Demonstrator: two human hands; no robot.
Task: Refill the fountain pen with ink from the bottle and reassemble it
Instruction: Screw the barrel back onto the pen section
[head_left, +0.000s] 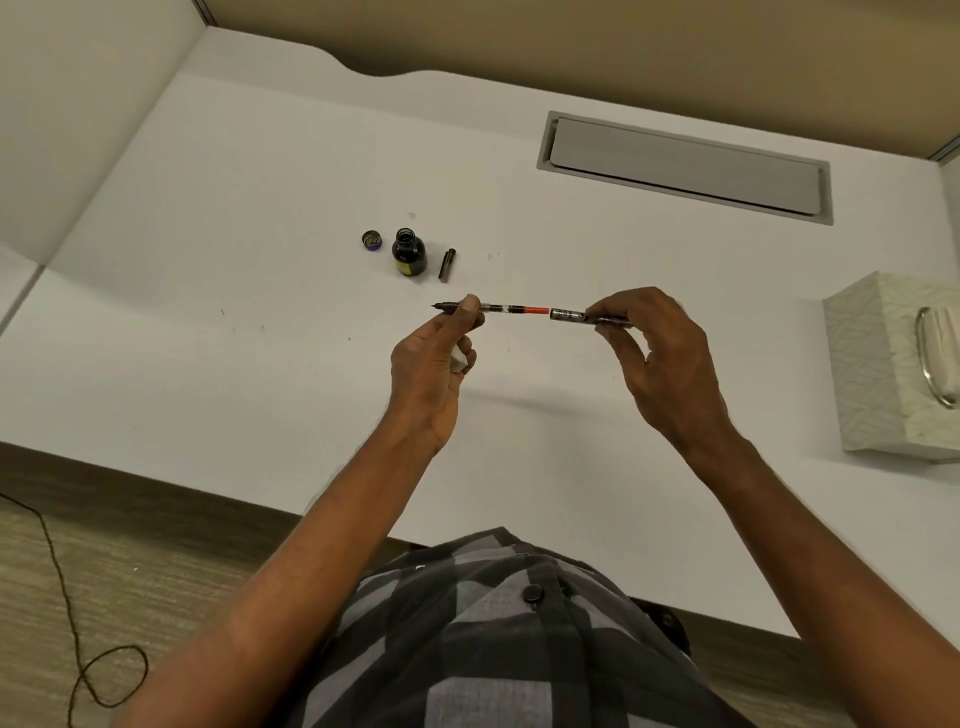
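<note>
Reassembling at frame centre: left hand (441, 358) gripping nib section (498, 307), right hand (654, 353) gripping barrel (569, 314); next, aligning and screwing together.
</note>
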